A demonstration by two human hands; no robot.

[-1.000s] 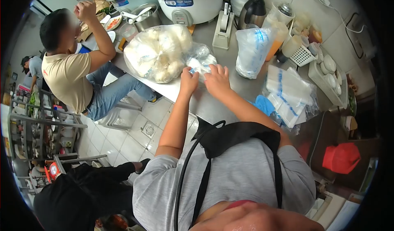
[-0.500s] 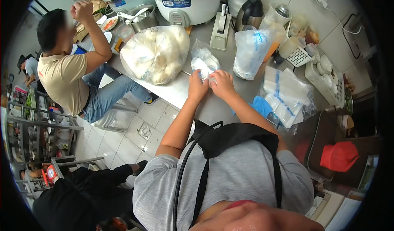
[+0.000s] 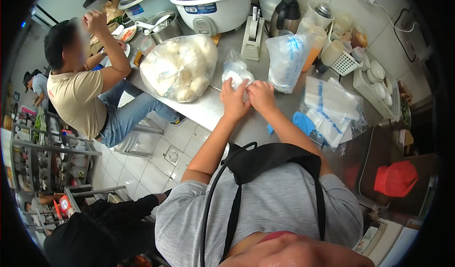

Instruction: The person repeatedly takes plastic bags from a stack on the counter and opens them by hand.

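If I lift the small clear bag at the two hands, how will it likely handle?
The small clear bag will probably be floppy, since its thin film is creased. Its lumpy shape makes rolling unlikely. If lifted by its near end, where the left hand and right hand meet, it might sag.

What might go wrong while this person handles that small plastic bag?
Perhaps a tear: the left hand and right hand both grip the near end of the small clear plastic bag, which looks thin.

The large bag of pale lumps lies near the edge of the metal table, so a bump might send it off.

The blue-printed plastic bag stands close to the right hand and might get knocked over.
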